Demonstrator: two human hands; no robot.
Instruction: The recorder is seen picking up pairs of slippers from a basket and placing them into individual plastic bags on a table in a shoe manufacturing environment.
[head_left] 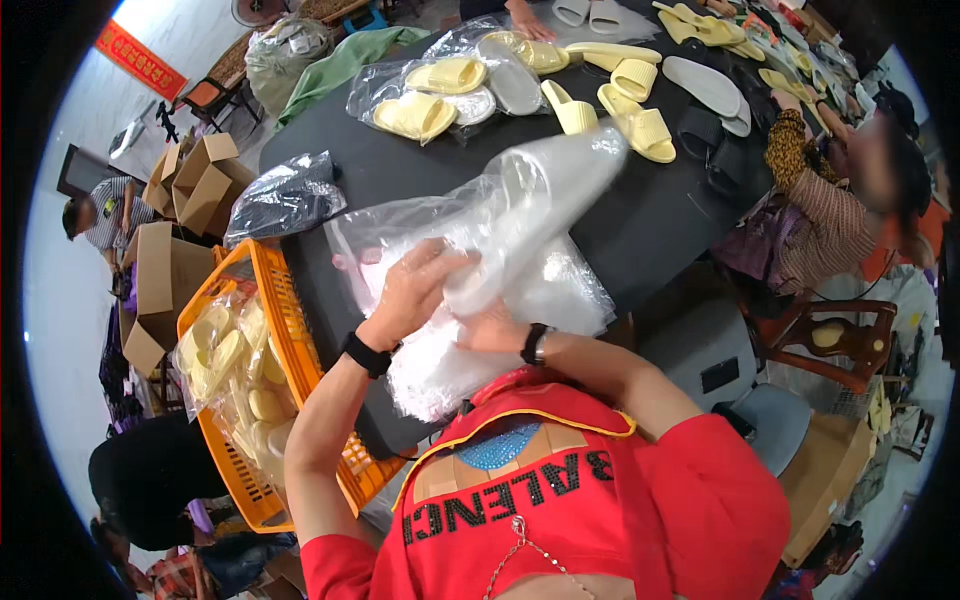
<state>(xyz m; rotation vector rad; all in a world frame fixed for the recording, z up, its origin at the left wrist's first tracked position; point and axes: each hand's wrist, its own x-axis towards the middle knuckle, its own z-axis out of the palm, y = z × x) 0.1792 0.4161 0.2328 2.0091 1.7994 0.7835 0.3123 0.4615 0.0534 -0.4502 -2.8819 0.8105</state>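
White slide (550, 195): hovering over clear bags (425, 375) on the surface (665, 230), seeming light, flexible, slick; heel end offering best hold. Left hand (420, 285), right hand (495, 328): nestling close there; which is gripping, I cannot tell.

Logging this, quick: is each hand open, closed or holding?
Left hand: fingers bent at the pale slipper and plastic bag; exact grip unclear.
Right hand: partly hidden by the slipper; open or closed cannot be told.

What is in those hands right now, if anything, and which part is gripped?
A pale grey, rubber-looking slide sandal, held by its rounded near end, between the left hand and right hand; blur hides each hand's exact grip.
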